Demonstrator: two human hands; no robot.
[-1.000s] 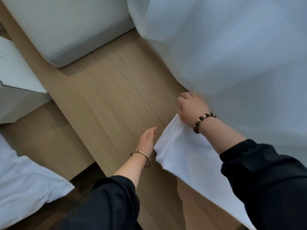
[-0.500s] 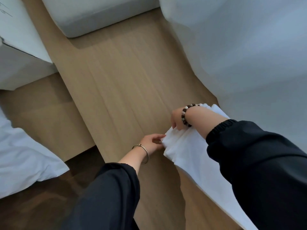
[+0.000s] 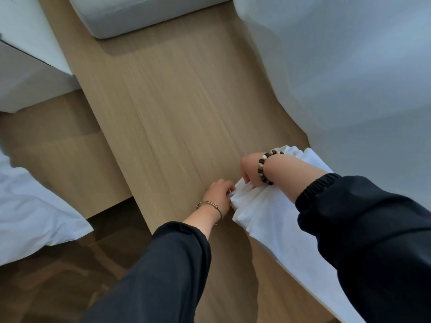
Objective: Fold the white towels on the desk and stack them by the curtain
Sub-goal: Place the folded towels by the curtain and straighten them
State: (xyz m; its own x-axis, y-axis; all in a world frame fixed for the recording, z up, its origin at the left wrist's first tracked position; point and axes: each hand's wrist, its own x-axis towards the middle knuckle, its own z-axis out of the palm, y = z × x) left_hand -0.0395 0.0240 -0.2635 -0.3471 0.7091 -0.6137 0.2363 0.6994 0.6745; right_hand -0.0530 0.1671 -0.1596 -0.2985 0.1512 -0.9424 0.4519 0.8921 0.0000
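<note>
The pale wood surface (image 3: 175,113) ran from the near edge of the frame up to a grey cushion (image 3: 140,15) at the far end. At the far left, white bedding (image 3: 30,213) lay above a dark floor (image 3: 58,276).

Left hand (image 3: 218,194): it wore a thin metal bangle (image 3: 210,203). Its fingers were curled and pinched the left-hand edge of the towels (image 3: 263,213).

Towels: a white, layered pile lay on the right part of the surface, under the right forearm. Its near end ran out of the frame at the lower right and its far end touched the curtain. The layers were bunched and creased at the gripped edge, not flat.

Right hand (image 3: 250,169): it wore a bead bracelet (image 3: 262,169). Its fingers were curled down into the far corner of the same edge, gripping the cloth.

Curtain (image 3: 349,78): sheer and white, it hung along the right side and draped onto the surface.

Handling, as a judgement:
- The cloth appeared light, soft and limp; it would sag wherever unsupported.
- Layers would probably slide over one another, so a pinch should take in one towel's full thickness.
- Two corners of one edge are the better holds.
- The curtain could be caught up with the cloth.
</note>
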